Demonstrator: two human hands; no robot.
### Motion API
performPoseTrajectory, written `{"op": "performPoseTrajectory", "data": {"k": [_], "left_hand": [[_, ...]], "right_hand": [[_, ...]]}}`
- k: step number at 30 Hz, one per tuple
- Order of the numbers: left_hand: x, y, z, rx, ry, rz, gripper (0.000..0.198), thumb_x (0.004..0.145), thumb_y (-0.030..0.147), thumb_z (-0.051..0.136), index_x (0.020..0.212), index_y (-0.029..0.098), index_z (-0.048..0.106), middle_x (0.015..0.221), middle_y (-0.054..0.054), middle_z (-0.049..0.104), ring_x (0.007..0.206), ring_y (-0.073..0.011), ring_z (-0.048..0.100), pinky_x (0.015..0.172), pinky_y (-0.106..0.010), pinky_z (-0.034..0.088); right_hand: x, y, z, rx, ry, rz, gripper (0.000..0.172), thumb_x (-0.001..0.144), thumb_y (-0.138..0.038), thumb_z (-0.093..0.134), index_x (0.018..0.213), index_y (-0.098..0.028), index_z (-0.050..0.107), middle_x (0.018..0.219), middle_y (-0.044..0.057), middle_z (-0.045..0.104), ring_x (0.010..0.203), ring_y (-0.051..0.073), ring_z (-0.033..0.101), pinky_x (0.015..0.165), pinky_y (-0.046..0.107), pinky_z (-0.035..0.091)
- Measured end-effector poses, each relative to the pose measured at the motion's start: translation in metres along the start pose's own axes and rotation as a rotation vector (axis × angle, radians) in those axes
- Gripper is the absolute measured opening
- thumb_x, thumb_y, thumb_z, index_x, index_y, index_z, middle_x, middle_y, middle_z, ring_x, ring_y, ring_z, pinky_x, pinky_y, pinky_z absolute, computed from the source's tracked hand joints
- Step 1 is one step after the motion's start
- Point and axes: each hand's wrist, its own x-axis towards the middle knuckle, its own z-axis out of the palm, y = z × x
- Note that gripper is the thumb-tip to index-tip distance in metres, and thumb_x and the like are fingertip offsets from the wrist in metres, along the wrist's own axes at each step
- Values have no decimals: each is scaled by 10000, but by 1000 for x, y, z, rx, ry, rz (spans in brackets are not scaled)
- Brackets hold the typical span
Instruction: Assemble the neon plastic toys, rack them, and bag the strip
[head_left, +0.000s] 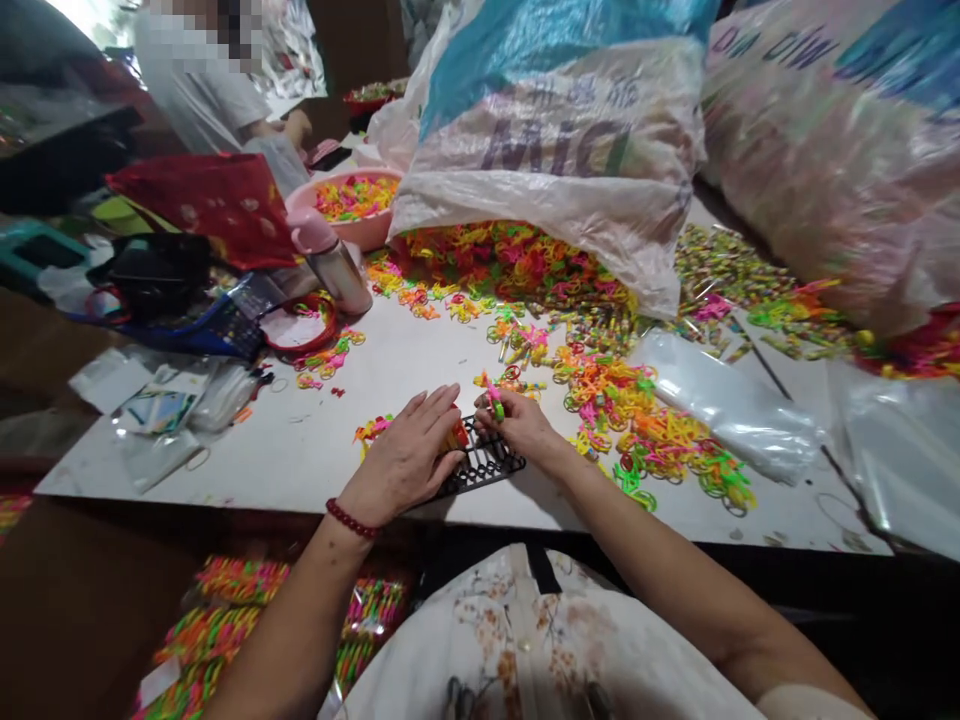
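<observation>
My left hand (409,455), with a dark red bead bracelet (351,518) at its wrist, lies with fingers stretched out over the left part of a black plastic rack (491,462). Small coloured plastic pieces (369,431) show beyond and beside it, partly hidden by the palm. My right hand (525,428) is at the rack's right end, thumb and fingers closed on a small pink and green plastic toy piece (495,400). Several openings of the rack show between the two hands.
Piles of bright plastic pieces (652,420) lie to the right. A large woven sack (555,130) spills more at the back. Clear plastic bags (735,410) lie right. A pink bottle (334,262), a pink basin (360,225) and a blue basket (217,335) stand left. Another person (202,90) sits beyond.
</observation>
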Motion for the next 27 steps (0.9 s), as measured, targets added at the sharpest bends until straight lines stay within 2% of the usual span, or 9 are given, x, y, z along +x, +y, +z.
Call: {"op": "performPoseTrajectory", "data": {"k": [3, 7, 12, 15, 17, 19, 23, 25, 27], "left_hand": [[-1, 1, 0, -13, 3, 1, 437, 923, 259, 474, 1338, 127, 446, 1567, -147, 299, 1463, -230, 255, 1200, -468, 266], [-2, 1, 1, -19, 16, 0, 465, 920, 260, 479, 1361, 126, 418, 1568, -155, 294, 1464, -235, 253, 1198, -476, 271], [-3, -1, 0, -55, 28, 2, 557, 921, 278, 492, 1432, 134, 326, 1571, -164, 281, 1463, -238, 254, 1188, -480, 282], [0, 0, -3, -50, 47, -6, 650, 922, 354, 513, 1487, 159, 256, 1603, -162, 181, 1455, -262, 271, 1150, -471, 337], [3, 1, -3, 1, 34, 14, 657, 919, 406, 518, 1496, 207, 275, 1611, -132, 168, 1455, -284, 266, 1121, -481, 361], [6, 3, -1, 69, 2, 39, 617, 917, 432, 517, 1475, 238, 340, 1593, -102, 246, 1453, -297, 267, 1102, -491, 368], [9, 5, 7, 144, 0, 37, 541, 918, 419, 512, 1418, 224, 435, 1562, -86, 329, 1441, -297, 295, 1136, -518, 309], [9, 5, 10, 146, 28, 42, 519, 911, 408, 527, 1392, 223, 465, 1557, -87, 338, 1439, -297, 302, 1164, -542, 254], [8, 6, 10, 139, 48, 43, 507, 901, 399, 543, 1373, 222, 485, 1547, -93, 356, 1437, -300, 306, 1175, -559, 225]], "right_hand": [[1, 4, 14, -215, -5, -85, 157, 812, -354, 588, 836, -203, 554, 706, -33, 567, 652, 126, 547, 660, 258, 473], [-2, 3, 13, -554, -2, -244, 49, 830, -216, 551, 818, -187, 589, 722, -9, 613, 669, 132, 525, 648, 234, 410], [-3, 11, 8, -693, -96, -345, 176, 835, -130, 511, 951, -173, 635, 887, 48, 658, 807, 164, 571, 736, 251, 421], [-2, 17, 12, -809, -101, -345, 186, 842, -132, 519, 991, -154, 628, 930, 75, 648, 842, 180, 565, 768, 277, 428], [-3, 18, 15, -843, -99, -327, 209, 827, -100, 525, 1005, -150, 622, 946, 74, 645, 846, 178, 563, 767, 278, 433], [-5, 14, 15, -850, -104, -306, 191, 826, -83, 529, 973, -150, 631, 922, 63, 651, 821, 169, 567, 749, 271, 436], [-11, -3, -9, -801, -83, -351, 182, 857, -108, 549, 988, -166, 662, 947, 57, 672, 875, 162, 591, 806, 268, 444], [-10, -12, -32, -854, 40, -381, 221, 866, -104, 526, 1016, -174, 672, 997, 71, 658, 921, 171, 580, 834, 281, 439], [-2, -17, -57, -963, 163, -352, 225, 854, -94, 504, 954, -170, 691, 987, 86, 628, 887, 180, 558, 797, 289, 435]]}}
